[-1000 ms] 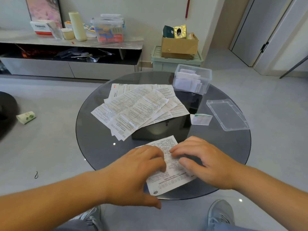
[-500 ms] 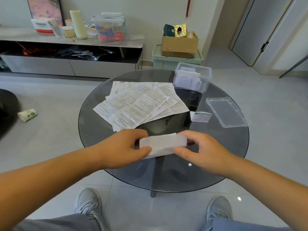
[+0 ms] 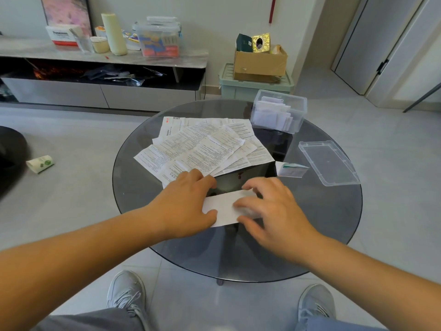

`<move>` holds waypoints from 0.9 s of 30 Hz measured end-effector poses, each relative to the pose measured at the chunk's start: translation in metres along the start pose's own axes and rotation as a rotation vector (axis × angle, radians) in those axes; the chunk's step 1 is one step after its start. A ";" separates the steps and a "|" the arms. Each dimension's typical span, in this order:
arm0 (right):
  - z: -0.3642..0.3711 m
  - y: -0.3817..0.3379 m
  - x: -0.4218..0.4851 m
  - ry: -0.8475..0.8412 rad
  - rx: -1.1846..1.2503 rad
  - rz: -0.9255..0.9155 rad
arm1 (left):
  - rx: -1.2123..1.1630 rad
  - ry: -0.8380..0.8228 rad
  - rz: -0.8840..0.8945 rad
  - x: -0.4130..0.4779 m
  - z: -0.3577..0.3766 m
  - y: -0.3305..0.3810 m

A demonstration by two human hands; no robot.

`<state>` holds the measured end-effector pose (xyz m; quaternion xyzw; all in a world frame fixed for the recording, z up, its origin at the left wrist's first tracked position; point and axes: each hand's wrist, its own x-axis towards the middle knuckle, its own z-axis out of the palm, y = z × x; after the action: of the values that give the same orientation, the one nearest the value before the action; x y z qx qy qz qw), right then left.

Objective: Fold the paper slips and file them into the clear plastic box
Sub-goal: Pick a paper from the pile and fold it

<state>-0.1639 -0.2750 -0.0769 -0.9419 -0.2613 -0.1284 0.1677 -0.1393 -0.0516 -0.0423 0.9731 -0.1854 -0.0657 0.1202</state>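
A folded white paper slip (image 3: 223, 207) lies flat on the round glass table (image 3: 143, 187), blank side up. My left hand (image 3: 188, 204) presses on its left end and my right hand (image 3: 269, 206) presses with spread fingers on its right end. Just beyond my left hand a fanned pile of printed paper slips (image 3: 205, 149) covers the table's middle. The clear plastic box (image 3: 280, 113) stands at the far right of the table with several folded slips upright inside. Its clear lid (image 3: 328, 162) lies apart at the right edge.
A small folded slip with a green mark (image 3: 290, 169) rests between the pile and the lid. Behind the table are a green crate (image 3: 255, 87) bearing a cardboard box and a low cabinet (image 3: 102, 60). A paper roll (image 3: 40, 163) lies on the floor at left.
The slip was flat and printed side up, then folded and lifted between both hands. Now it is back down on the glass with both hands pressing it.
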 end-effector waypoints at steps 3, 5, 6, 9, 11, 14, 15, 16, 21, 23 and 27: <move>0.000 0.000 -0.001 -0.124 -0.021 -0.044 | -0.020 -0.030 0.023 0.004 -0.005 0.002; -0.002 0.001 0.000 -0.169 -0.026 -0.035 | -0.038 -0.059 0.023 0.007 -0.007 0.005; -0.003 0.001 0.000 -0.180 -0.020 -0.032 | -0.047 -0.075 0.019 0.009 -0.008 0.007; -0.006 0.001 0.001 -0.192 0.007 -0.015 | -0.079 -0.115 -0.018 0.016 -0.010 0.014; -0.007 0.002 0.001 -0.207 0.020 -0.005 | -0.097 -0.156 -0.067 0.019 -0.013 0.018; -0.009 0.003 0.001 -0.223 0.030 -0.004 | -0.104 -0.205 -0.121 0.023 -0.014 0.022; -0.009 0.003 0.001 -0.232 0.032 -0.003 | -0.112 -0.212 -0.132 0.024 -0.014 0.024; -0.010 0.003 0.000 -0.235 0.037 -0.003 | -0.128 -0.212 -0.138 0.024 -0.015 0.025; -0.018 0.000 0.000 -0.243 0.098 0.025 | -0.374 -0.183 -0.199 0.024 -0.021 0.026; -0.020 -0.001 0.000 -0.268 0.119 0.052 | -0.671 -0.249 -0.283 0.022 -0.022 0.026; -0.024 -0.004 0.001 -0.272 0.142 0.085 | -1.000 -0.341 -0.377 0.024 -0.022 0.024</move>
<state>-0.1689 -0.2808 -0.0535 -0.9466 -0.2499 0.0265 0.2020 -0.1214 -0.0783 -0.0172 0.7894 0.0285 -0.3224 0.5217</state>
